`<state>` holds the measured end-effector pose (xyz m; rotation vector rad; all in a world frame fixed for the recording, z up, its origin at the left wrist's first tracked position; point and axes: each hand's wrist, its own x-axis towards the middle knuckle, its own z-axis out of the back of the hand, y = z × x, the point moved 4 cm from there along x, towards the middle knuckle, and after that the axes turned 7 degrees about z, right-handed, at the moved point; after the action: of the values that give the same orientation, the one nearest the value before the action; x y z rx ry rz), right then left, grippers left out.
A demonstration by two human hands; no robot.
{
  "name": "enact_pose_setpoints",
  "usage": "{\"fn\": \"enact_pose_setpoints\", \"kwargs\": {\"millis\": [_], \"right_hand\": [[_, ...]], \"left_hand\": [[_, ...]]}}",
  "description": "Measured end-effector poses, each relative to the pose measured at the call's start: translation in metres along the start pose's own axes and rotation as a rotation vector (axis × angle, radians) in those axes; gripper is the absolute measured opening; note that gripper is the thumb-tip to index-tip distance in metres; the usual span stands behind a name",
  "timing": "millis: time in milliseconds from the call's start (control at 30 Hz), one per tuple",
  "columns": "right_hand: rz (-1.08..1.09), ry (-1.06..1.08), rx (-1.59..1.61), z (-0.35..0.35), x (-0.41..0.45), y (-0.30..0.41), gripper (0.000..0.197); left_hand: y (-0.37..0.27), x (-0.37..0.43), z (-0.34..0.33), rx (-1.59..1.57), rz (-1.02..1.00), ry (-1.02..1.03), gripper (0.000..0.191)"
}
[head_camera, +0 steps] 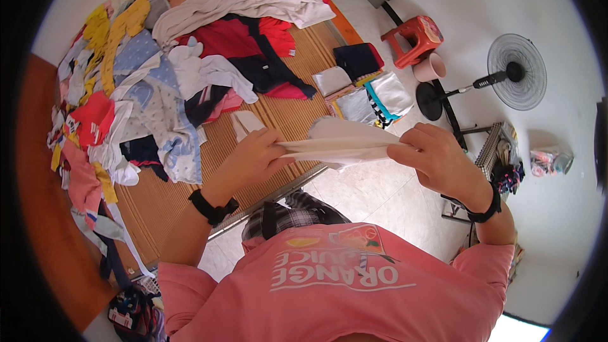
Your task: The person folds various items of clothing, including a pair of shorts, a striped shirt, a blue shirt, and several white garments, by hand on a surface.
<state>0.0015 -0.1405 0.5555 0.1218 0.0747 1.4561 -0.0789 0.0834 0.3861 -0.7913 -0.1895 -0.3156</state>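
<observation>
A white cloth garment (339, 145) is stretched between my two hands, above the front edge of the bed mat. My left hand (259, 154) pinches its left end, and my right hand (425, 156) grips the right end. Folds run lengthwise along the fabric, so its exact kind cannot be told. Just beyond my left hand a small white cloth (247, 122) lies on the striped bamboo mat (289, 88). Stacks of folded clothes, among them a white folded piece (392, 92) and a dark navy one (354, 59), sit at the mat's right side.
Loose clothes, including a blue-and-white patterned cloth (178, 137), are heaped across the left and far mat. To the right stand a red plastic stool (411, 40), a pink bin (430, 67) and a pedestal fan (515, 71). A backpack (130, 311) rests at lower left.
</observation>
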Motion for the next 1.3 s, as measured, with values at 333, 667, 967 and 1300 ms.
{"fn": "enact_pose_setpoints", "kwargs": {"millis": [333, 667, 967, 1300], "right_hand": [[-0.062, -0.168, -0.193, -0.001, 0.013, -0.018, 0.023], [-0.135, -0.377, 0.101, 0.024, 0.007, -0.014, 0.024], [-0.131, -0.464, 0.115, 0.04, 0.009, -0.003, 0.027], [-0.214, -0.482, 0.188, 0.022, 0.019, -0.008, 0.028]], "left_hand": [[-0.029, 0.009, 0.043, 0.098, -0.03, 0.003, 0.018], [-0.018, 0.011, 0.057, -0.111, 0.073, 0.008, 0.013], [0.003, 0.003, 0.043, -0.332, 0.278, -0.068, 0.007], [0.031, -0.019, 0.033, -0.024, 0.248, -0.485, 0.02]]}}
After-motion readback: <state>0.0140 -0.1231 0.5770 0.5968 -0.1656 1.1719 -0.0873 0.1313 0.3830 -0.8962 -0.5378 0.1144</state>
